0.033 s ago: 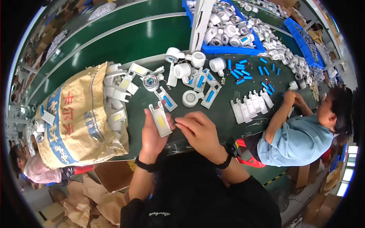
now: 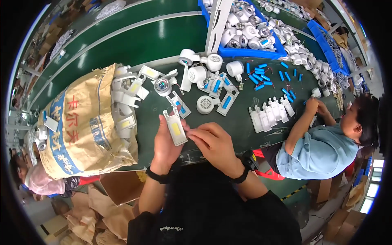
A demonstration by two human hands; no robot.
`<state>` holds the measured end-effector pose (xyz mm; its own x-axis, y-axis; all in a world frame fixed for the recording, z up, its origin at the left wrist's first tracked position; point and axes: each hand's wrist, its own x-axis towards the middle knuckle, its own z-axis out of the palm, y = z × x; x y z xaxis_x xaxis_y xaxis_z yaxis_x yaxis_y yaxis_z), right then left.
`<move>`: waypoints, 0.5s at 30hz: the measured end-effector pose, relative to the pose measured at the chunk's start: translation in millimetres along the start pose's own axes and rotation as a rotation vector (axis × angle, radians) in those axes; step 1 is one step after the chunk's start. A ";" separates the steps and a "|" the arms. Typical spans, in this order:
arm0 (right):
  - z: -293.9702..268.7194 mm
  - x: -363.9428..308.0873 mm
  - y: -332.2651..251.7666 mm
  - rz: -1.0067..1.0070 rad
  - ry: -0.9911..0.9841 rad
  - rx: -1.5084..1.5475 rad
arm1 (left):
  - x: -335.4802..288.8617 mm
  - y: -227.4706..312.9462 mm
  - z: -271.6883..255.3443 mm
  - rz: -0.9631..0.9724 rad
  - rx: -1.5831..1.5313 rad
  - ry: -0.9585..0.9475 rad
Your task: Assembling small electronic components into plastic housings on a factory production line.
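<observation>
My left hand [image 2: 164,147] is closed around a white plastic panel [image 2: 175,129] with a yellow rectangle on its face, the pronged end pointing away from me. Close to the panel's right edge, my right hand [image 2: 216,145] pinches thumb and fingers together; whatever is between the fingertips is too small to make out. Just beyond the panel, a white housing with a blue cell [image 2: 179,107] lies on the green table [image 2: 228,130]. White round fan heads [image 2: 205,105] and more housings with blue cells [image 2: 227,100] are spread behind it.
A torn paper sack [image 2: 81,126] of white panels stands at the left. Loose blue cells [image 2: 258,76] and a row of white panels [image 2: 271,114] lie to the right. A blue crate [image 2: 253,53] of white parts is at the back. A co-worker [image 2: 322,147] sits at the right.
</observation>
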<state>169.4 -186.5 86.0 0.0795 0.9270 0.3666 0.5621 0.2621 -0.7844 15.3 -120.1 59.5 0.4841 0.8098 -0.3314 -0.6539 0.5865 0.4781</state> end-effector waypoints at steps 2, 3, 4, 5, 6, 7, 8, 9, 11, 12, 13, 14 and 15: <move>9.3 -2.2 3.9 -0.066 0.003 -0.011 | -0.2 -3.1 -0.5 0.000 -0.003 -0.031; 14.6 -2.8 5.0 -0.137 0.027 -0.033 | -0.5 -5.7 -2.2 0.002 -0.006 -0.020; 19.0 -4.8 5.3 -0.138 0.027 -0.065 | -0.7 -10.2 0.2 0.036 0.019 0.011; 20.9 -4.7 5.6 -0.136 0.023 -0.062 | -0.7 -11.7 5.6 0.068 0.044 0.039; 22.4 -4.2 5.8 -0.143 0.008 -0.065 | -1.6 -10.7 9.9 0.048 0.028 0.053; 23.8 -3.8 5.4 -0.151 -0.007 -0.068 | -1.7 -11.0 8.7 0.049 0.026 0.057; 24.8 -3.7 5.1 -0.152 -0.010 -0.066 | -1.4 -11.8 6.7 0.056 0.023 0.037; 25.8 -3.5 4.6 -0.150 -0.003 -0.070 | -1.5 -12.0 5.5 0.063 0.019 0.017; 27.8 -3.4 3.3 -0.149 -0.001 -0.073 | -3.6 -10.2 8.2 0.057 0.039 0.045; 28.4 -3.4 2.5 -0.147 0.009 -0.091 | -4.7 -9.5 9.5 0.048 0.061 0.069; 29.1 -3.2 1.8 -0.146 0.020 -0.108 | -4.8 -8.9 9.9 0.051 0.058 0.072; 30.2 -2.4 1.6 -0.147 0.014 -0.104 | -5.0 -8.3 9.9 0.057 0.065 0.056; 31.2 -0.9 1.9 -0.159 0.029 -0.104 | -5.6 -8.0 9.9 0.062 0.073 0.040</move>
<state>144.7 -178.5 68.6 0.0057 0.8675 0.4974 0.6517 0.3741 -0.6598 23.6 -129.5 65.6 0.4192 0.8456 -0.3305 -0.6370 0.5333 0.5566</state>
